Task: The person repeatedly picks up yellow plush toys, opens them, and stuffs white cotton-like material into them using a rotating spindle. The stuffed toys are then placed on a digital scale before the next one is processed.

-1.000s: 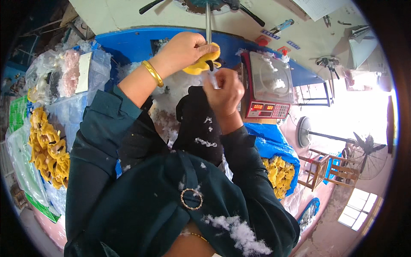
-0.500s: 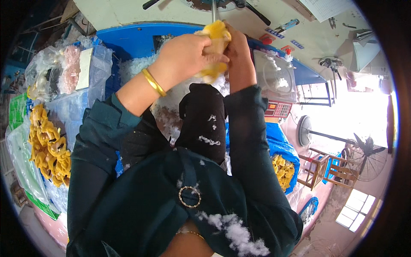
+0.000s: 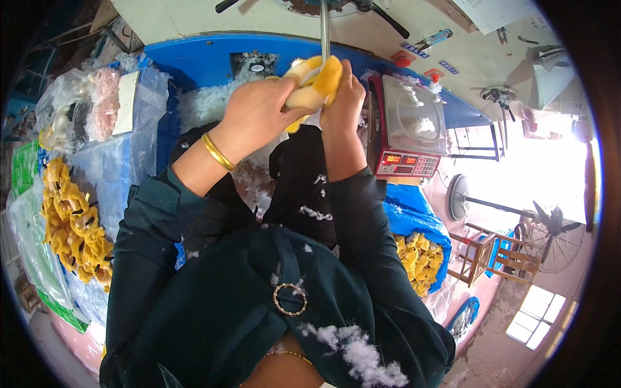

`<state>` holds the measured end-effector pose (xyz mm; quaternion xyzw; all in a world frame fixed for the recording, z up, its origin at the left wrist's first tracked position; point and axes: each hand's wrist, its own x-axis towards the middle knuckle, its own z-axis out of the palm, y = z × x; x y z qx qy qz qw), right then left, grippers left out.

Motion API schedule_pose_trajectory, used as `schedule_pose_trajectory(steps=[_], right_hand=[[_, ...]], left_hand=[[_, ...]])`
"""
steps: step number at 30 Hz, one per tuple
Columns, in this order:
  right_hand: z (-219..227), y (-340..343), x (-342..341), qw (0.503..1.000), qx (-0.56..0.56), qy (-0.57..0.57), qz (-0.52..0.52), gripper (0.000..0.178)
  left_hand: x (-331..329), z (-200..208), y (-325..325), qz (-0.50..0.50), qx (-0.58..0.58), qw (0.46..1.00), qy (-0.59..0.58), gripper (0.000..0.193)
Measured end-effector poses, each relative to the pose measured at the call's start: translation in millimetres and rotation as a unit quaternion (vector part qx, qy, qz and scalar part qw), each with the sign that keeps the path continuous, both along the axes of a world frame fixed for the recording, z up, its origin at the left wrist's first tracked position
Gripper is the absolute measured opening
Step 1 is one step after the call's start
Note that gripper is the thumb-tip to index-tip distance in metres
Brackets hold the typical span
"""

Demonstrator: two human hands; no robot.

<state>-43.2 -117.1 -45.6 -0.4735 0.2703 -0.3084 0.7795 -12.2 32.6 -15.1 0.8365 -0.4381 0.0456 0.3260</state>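
Note:
A yellow and cream plush toy (image 3: pixel 331 77) is held between both hands, up against the lower end of a thin metal tube (image 3: pixel 325 32). Where the tube meets the plush, fabric and fingers hide its tip. My left hand (image 3: pixel 255 113), with a gold bangle above the wrist, grips the toy from the left, thumb across its pale part. My right hand (image 3: pixel 344 100) closes on the toy's right edge beside the tube; its fingertips are partly hidden. White fluffy stuffing (image 3: pixel 210 100) lies behind and below the hands.
To the right stands a red weighing scale (image 3: pixel 414 163) with a clear tray. A blue sack (image 3: pixel 414 210) holds yellow plush pieces (image 3: pixel 417 262). More yellow plush toys (image 3: pixel 74 223) are heaped at the left near plastic bags (image 3: pixel 152 97). The machine's blue front edge (image 3: pixel 187 58) runs behind my hands.
Both hands have drawn the toy nearer to me and slightly left. It has turned from upright to slanted, and more of the metal tube shows.

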Motion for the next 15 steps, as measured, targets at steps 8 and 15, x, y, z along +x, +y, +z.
schedule_pose_trajectory(steps=[8, 15], right_hand=[[-4, 35, -43, 0.990, -0.138, -0.009, 0.004, 0.037], [36, 24, -65, 0.987, 0.035, 0.025, 0.154, 0.033]], left_hand=[[-19, -1, 11, 0.008, 0.001, 1.000, -0.023, 0.037], [-49, 13, 16, 0.072, -0.106, 0.988, 0.081, 0.043]])
